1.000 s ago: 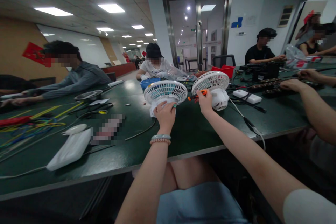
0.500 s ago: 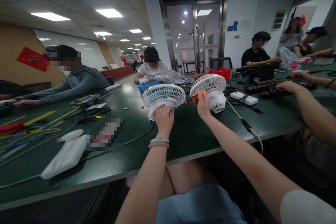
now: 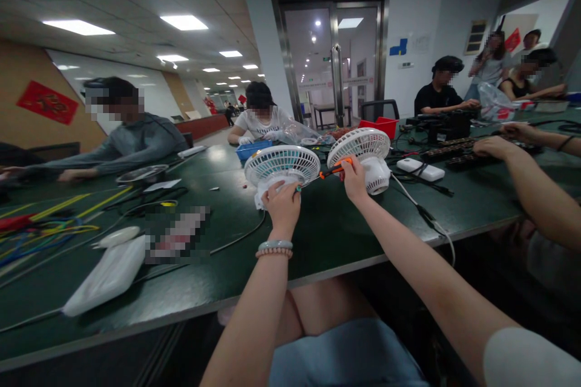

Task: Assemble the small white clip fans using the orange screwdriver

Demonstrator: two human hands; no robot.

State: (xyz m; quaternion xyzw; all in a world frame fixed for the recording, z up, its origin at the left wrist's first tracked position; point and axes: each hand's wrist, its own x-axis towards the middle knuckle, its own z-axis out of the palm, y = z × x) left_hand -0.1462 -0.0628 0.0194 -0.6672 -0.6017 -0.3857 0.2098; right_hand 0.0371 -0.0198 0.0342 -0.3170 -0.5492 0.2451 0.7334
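Note:
Two small white fans stand side by side on the dark green table, their grilles tilted upward. My left hand [image 3: 282, 202] is closed on the back of the left fan [image 3: 282, 163], with the fingers partly hidden against its housing. In my right hand [image 3: 354, 180] is a screwdriver [image 3: 336, 167] with an orange and black handle. Its shaft points left, to the rim of the left fan near my left fingers; the exact spot its tip touches is too small to tell. Just behind my right hand is the right fan [image 3: 361, 148], its white cable trailing over the table edge.
A white power strip [image 3: 106, 275] and cables lie at the left. Past the fans stand a blue bin [image 3: 254, 149] and a red bin [image 3: 380, 126]. A white adapter [image 3: 420, 170] sits on the right. Close by on the right, a neighbour's hands [image 3: 494, 148] work over dark strips.
The camera view has turned slightly. Both my hands, the screwdriver and the fans keep nearly the same positions. The person at the left has shifted their arms.

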